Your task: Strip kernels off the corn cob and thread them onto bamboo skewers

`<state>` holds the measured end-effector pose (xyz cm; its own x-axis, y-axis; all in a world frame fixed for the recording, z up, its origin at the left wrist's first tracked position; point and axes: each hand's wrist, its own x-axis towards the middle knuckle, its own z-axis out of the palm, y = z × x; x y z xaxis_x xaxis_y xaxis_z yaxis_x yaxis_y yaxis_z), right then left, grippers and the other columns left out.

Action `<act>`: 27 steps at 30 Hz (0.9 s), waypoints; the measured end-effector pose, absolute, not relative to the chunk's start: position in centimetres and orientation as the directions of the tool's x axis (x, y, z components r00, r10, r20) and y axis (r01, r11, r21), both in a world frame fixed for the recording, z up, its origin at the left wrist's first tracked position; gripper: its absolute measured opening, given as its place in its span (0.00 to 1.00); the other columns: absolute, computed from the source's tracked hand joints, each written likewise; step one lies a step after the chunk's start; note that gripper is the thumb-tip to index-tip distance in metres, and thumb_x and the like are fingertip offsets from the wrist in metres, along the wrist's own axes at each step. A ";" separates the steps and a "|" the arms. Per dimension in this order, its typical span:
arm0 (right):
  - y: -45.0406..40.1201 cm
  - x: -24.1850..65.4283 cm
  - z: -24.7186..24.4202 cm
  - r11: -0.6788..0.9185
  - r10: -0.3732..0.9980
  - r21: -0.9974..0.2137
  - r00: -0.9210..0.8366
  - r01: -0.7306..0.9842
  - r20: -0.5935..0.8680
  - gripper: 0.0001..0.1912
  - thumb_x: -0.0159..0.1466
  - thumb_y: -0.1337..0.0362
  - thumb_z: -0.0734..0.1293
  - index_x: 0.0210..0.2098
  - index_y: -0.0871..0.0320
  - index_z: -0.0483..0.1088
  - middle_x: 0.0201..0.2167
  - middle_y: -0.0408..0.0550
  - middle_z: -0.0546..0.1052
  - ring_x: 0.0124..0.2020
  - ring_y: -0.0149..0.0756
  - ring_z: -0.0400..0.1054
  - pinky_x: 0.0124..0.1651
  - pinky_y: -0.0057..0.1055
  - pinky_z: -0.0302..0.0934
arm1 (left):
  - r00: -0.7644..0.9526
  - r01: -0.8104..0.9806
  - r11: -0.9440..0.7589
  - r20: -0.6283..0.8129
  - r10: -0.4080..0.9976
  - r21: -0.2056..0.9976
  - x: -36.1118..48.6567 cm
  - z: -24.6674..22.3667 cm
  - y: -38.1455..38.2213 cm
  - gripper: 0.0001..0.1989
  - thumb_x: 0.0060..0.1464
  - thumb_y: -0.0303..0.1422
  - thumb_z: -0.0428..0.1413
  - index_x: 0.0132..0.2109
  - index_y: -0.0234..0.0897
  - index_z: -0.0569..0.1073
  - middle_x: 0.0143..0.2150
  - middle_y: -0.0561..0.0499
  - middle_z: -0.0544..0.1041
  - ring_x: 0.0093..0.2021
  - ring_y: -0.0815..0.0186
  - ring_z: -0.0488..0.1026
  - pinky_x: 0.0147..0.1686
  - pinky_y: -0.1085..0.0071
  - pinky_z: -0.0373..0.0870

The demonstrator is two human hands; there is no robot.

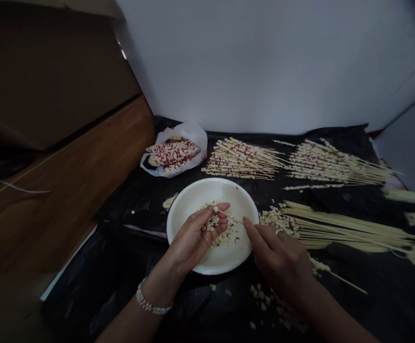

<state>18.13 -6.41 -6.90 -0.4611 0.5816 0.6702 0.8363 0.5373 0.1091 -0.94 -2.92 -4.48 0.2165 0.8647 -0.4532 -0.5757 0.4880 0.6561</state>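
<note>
Cupped over the white bowl [245, 205], my left hand [193, 233] holds several loose corn kernels [212, 223] in its palm. Its thumb and fingers are at the tip of a thin wooden skewer [223, 213], where a pale kernel sits. A few more kernels are threaded along the skewer. My right hand [281, 250], with a ring on one finger, pinches the skewer at the bowl's right side. More loose kernels [225, 238] lie in the bowl below my left hand, which partly hides them.
Speckled red-and-cream corn cobs [175, 155] lie in a plastic bag [200, 138]. Two piles of kernel-threaded skewers [241, 159] lie along the wall. Bare skewers [350, 228] and a heap of kernels [277, 219] are at right. Black plastic sheeting [122, 281] covers the surface.
</note>
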 end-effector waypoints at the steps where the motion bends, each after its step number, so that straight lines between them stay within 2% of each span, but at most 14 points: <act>1: -6.4 18.1 -6.9 0.536 0.581 0.107 -0.459 0.837 0.672 0.17 0.64 0.77 0.59 0.50 0.66 0.71 0.30 0.47 0.77 0.23 0.33 0.59 0.26 0.33 0.49 | 0.216 -0.577 0.485 -0.450 0.866 0.657 -0.9 -4.5 -2.9 0.12 0.59 0.30 0.57 0.46 0.27 0.80 0.35 0.43 0.79 0.34 0.70 0.75 0.39 0.76 0.74; 7: -6.4 18.1 -6.8 0.536 0.582 0.109 -0.460 0.837 0.671 0.17 0.65 0.77 0.59 0.51 0.66 0.70 0.30 0.47 0.77 0.24 0.32 0.60 0.27 0.33 0.49 | 0.167 -0.634 0.469 -0.483 0.860 0.615 -0.9 -4.7 -2.7 0.09 0.52 0.23 0.61 0.43 0.27 0.80 0.34 0.46 0.78 0.31 0.75 0.74 0.35 0.81 0.74; 12: -6.4 18.1 -6.8 0.536 0.570 0.108 -0.454 0.837 0.685 0.17 0.64 0.77 0.59 0.51 0.65 0.69 0.30 0.46 0.77 0.23 0.32 0.58 0.27 0.33 0.48 | 0.197 -0.677 0.501 -0.523 0.830 0.540 -1.0 -4.7 -2.5 0.08 0.54 0.21 0.59 0.42 0.26 0.79 0.32 0.47 0.77 0.30 0.74 0.75 0.32 0.82 0.75; 17: -6.4 18.1 -6.9 0.553 0.569 0.109 -0.470 0.826 0.675 0.18 0.64 0.77 0.60 0.53 0.66 0.68 0.32 0.46 0.78 0.25 0.32 0.60 0.28 0.32 0.49 | 0.195 -0.685 0.509 -0.542 0.818 0.522 -1.2 -4.7 -2.4 0.09 0.52 0.18 0.59 0.42 0.26 0.79 0.34 0.46 0.78 0.30 0.73 0.75 0.30 0.82 0.74; 27: -6.6 17.8 -6.6 0.576 0.557 0.083 -0.465 0.813 0.688 0.16 0.64 0.78 0.59 0.49 0.70 0.71 0.31 0.49 0.78 0.25 0.32 0.63 0.28 0.33 0.52 | 0.167 -0.621 0.492 -0.510 0.844 0.610 -1.0 -4.9 -2.7 0.11 0.46 0.18 0.63 0.40 0.28 0.80 0.33 0.47 0.78 0.31 0.74 0.75 0.32 0.83 0.74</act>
<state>17.76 -6.58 -6.63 -0.4652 0.5570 0.6880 0.8132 0.5760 0.0835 -0.99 -2.70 -4.93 0.1675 0.8438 -0.5099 -0.6210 0.4920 0.6101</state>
